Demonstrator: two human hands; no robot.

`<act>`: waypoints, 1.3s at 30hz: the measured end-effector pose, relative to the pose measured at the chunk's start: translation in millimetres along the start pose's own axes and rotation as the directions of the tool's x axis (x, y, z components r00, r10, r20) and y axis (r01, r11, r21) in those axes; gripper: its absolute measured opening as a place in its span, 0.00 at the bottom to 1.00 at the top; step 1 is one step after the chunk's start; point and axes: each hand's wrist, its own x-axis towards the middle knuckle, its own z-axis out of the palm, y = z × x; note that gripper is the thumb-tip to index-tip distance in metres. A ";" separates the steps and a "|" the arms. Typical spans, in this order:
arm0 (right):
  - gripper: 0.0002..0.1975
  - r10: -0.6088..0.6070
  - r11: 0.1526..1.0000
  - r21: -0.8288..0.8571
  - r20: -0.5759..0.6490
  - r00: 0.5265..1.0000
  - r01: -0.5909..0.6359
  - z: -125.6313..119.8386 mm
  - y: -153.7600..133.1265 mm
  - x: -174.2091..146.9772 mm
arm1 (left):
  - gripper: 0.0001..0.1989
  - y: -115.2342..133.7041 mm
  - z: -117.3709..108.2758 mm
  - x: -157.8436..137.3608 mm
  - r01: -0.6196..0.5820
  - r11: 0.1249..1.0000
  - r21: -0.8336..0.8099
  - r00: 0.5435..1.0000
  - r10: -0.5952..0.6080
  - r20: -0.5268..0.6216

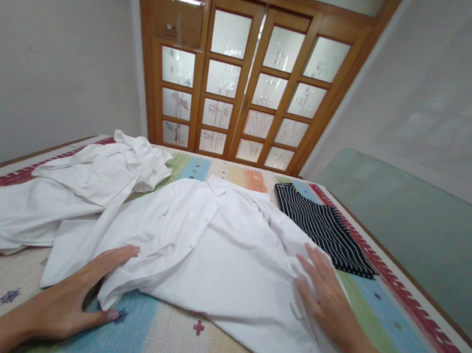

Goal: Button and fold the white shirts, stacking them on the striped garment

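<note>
A white button-up shirt (225, 260) lies spread front side up, its collar at the far end and its buttons running down the middle. My left hand (81, 289) is at the shirt's lower left edge, thumb and fingers apart, with the fingertips at the cloth near a bunched fold. On the right side of the shirt rests my right hand (324, 295), its fingers stretched out over the fabric and slightly blurred. Neither hand grips the cloth.
More white clothing (81, 173) lies crumpled at the left. A folded black-and-white striped garment (323, 225) is at the right. Under everything is a colourful patterned cover (170, 341). A pale green panel (414, 226) stands along the right edge. Wooden doors with glass panes (246, 81) are beyond.
</note>
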 end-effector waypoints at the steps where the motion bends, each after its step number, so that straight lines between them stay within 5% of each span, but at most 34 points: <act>1: 0.24 0.056 0.997 -0.053 -0.090 0.994 -0.061 -4.3 15.3 -17.7 | 0.42 -6.3 1.8 -3.5 -0.008 0.999 0.034 0.999 0.010 -0.047; 4: 0.27 0.297 0.945 -0.074 -0.219 0.929 -0.320 -7.1 56.3 -68.2 | 0.34 -25.8 7.2 -8.5 -0.025 0.993 0.117 0.982 0.047 -0.182; 7: 0.30 0.421 0.907 0.010 -0.034 0.907 -0.420 -4.2 71.5 -103.9 | 0.30 -39.4 11.4 -4.0 0.025 0.990 0.140 0.966 0.012 -0.259; 11: 0.30 0.371 0.903 0.175 0.143 0.918 -0.392 -13.4 44.1 -106.4 | 0.29 -34.4 11.9 15.5 0.073 0.993 0.094 0.969 -0.048 -0.243; 15: 0.27 0.438 0.800 0.328 0.253 0.862 -0.503 -27.8 4.8 -80.6 | 0.19 -6.0 0.6 35.9 0.096 0.992 -0.079 0.980 -0.108 -0.168; 20: 0.24 0.644 0.668 0.507 -0.028 0.765 -0.544 -39.3 -17.5 -58.1 | 0.21 29.9 -27.9 44.9 0.309 0.827 -0.469 0.890 -0.425 -0.164; 26: 0.30 0.728 0.685 0.542 -0.477 0.493 -0.487 -79.0 -26.0 -29.4 | 0.24 46.3 -62.1 46.2 0.366 0.568 -0.737 0.691 -0.696 -0.194; 30: 0.29 0.689 0.680 0.398 -0.635 0.350 -0.616 -93.1 -10.4 -31.3 | 0.26 40.2 -79.1 35.3 0.446 0.479 -0.756 0.597 -0.789 -0.147; 32: 0.24 0.700 0.656 0.313 -0.595 0.396 -0.687 -88.7 5.8 -41.8 | 0.28 31.5 -81.4 25.2 0.530 0.512 -0.676 0.602 -0.789 -0.125; 34: 0.18 0.703 0.680 0.198 -0.447 0.553 -0.705 -78.9 23.9 -53.6 | 0.27 20.2 -77.8 14.2 0.606 0.585 -0.539 0.648 -0.756 -0.093; 37: 0.12 0.567 0.811 0.027 -0.282 0.774 -0.584 -62.0 43.0 -62.8 | 0.21 5.4 -64.7 0.8 0.559 0.751 -0.351 0.788 -0.613 -0.056; 39: 0.12 0.454 0.871 -0.053 -0.296 0.840 -0.489 -53.8 43.3 -58.4 | 0.17 2.7 -56.1 -4.0 0.456 0.844 -0.281 0.877 -0.481 -0.021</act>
